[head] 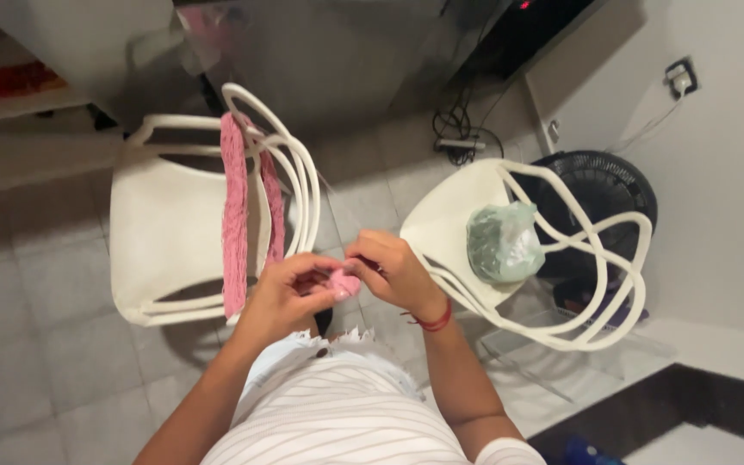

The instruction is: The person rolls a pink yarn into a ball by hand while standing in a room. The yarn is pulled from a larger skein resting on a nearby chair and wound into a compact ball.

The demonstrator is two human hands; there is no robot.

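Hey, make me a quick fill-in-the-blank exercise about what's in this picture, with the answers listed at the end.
1. Both hands, left hand and right hand, pinch a small ____ piece of knitting.
2. The long pink knitted strip hangs over the arm of the ____ white chair.
3. The plastic bag sits on the other chair's ____.

Answers: pink; left; seat

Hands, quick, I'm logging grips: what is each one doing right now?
Left hand: closed on the small pink knitted piece.
Right hand: fingers pinched on the same pink piece.

Both forearms converge at waist height, left hand (290, 288) and right hand (389, 271) meeting, fingers (363, 250) curled inward and pinched.
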